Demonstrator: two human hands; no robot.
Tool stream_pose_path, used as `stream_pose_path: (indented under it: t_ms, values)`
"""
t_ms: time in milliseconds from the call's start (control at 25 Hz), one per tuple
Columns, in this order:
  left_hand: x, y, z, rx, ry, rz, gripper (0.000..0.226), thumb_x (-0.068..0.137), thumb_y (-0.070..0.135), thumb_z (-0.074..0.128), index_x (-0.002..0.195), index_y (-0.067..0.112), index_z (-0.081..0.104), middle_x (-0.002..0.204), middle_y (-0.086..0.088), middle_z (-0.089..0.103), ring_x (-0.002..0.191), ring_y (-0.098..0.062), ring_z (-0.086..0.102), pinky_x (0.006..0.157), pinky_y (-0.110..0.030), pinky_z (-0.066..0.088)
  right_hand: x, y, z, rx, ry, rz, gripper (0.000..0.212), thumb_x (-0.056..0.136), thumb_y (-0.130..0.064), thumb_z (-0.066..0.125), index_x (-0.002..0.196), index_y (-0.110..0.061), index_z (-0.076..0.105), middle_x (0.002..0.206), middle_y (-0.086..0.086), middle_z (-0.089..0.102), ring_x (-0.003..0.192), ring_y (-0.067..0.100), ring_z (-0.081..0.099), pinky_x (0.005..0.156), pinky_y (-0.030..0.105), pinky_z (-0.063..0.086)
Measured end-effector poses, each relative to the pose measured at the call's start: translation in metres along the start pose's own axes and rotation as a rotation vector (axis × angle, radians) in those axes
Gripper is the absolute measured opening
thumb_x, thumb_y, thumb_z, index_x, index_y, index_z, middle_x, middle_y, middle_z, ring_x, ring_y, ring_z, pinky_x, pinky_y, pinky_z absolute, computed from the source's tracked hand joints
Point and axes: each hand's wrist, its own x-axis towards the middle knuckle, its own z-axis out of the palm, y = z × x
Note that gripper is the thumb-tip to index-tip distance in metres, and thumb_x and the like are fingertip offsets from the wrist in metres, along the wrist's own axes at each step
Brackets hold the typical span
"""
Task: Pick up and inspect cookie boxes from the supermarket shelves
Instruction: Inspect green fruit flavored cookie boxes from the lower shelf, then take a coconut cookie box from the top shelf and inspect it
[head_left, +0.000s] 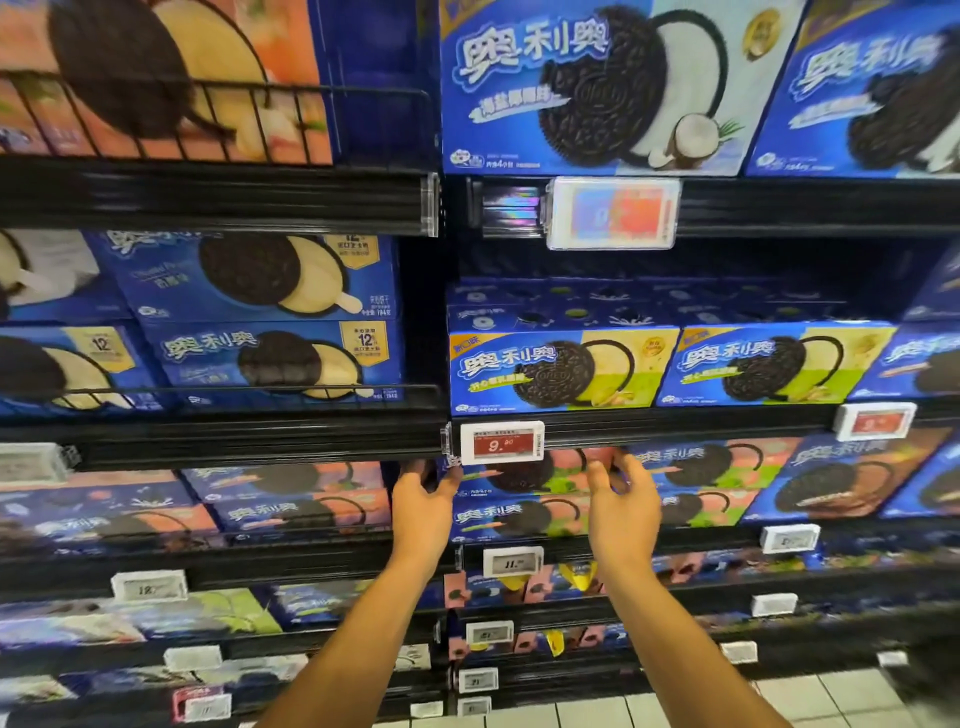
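A blue cookie box (524, 475) with a pink and green front lies on top of a like box (519, 519), on the shelf just under the red 9.90 price tag (502, 442). My left hand (422, 501) clasps the box's left end, thumb on the front edge and fingers behind it. At the right end, my right hand (621, 501) has its fingers curled over the edge. The box rests in its stack on the shelf, and the shelf lip hides its top part.
The black shelf rail (675, 423) runs right above my hands. One shelf up stand yellow-green cookie boxes (561, 369), with coconut ones (592, 88) higher. More boxes fill both sides and the lower shelves. White floor tiles (779, 701) show at the bottom right.
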Motion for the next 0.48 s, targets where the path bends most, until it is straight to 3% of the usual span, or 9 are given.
stream_pose_path:
  t_ms: [120,200,280,400,480]
  values:
    - [0.000,0.000,0.002,-0.022,-0.034,0.004,0.019,0.090,0.016,0.069,0.107,0.018,0.059,0.111,-0.003,0.068,0.099,-0.014,0.063,0.069,-0.010,0.047,-0.001,0.004,-0.001,-0.017,-0.019,0.022,0.047,0.099,-0.022,0.061,0.142,-0.006,0.051,0.141,0.011,0.051,0.124,0.030,0.055,0.104,0.048,0.045]
    - [-0.001,0.002,0.004,-0.018,-0.077,-0.026,0.025,0.090,0.016,0.070,0.112,0.015,0.059,0.114,-0.005,0.068,0.107,-0.022,0.063,0.084,-0.027,0.051,-0.001,0.002,-0.007,-0.033,-0.046,0.056,0.049,0.098,-0.020,0.061,0.144,-0.008,0.049,0.145,0.009,0.050,0.128,0.029,0.053,0.107,0.050,0.043]
    - [0.000,0.007,0.005,-0.005,-0.132,-0.084,0.034,0.089,0.018,0.070,0.120,0.013,0.057,0.119,-0.007,0.067,0.109,-0.025,0.062,0.093,-0.041,0.050,-0.003,-0.003,-0.016,-0.002,-0.080,0.062,0.047,0.098,-0.015,0.061,0.143,-0.010,0.051,0.143,0.006,0.054,0.130,0.025,0.052,0.107,0.044,0.044]
    - [-0.009,0.018,-0.005,0.018,-0.192,-0.141,0.040,0.091,0.023,0.068,0.126,0.014,0.050,0.127,-0.002,0.062,0.105,-0.017,0.060,0.087,-0.033,0.047,-0.007,-0.015,-0.035,0.074,-0.222,0.051,0.038,0.096,-0.012,0.062,0.133,-0.018,0.059,0.131,-0.002,0.063,0.115,0.013,0.060,0.083,0.018,0.048]
    - [-0.025,0.021,-0.017,0.089,-0.260,-0.141,0.046,0.093,0.025,0.065,0.133,0.021,0.042,0.135,0.008,0.048,0.117,-0.011,0.048,0.093,-0.030,0.038,-0.008,-0.025,-0.047,0.073,-0.373,0.076,0.026,0.097,-0.017,0.064,0.120,-0.028,0.064,0.121,-0.010,0.065,0.100,-0.003,0.060,0.065,0.009,0.046]
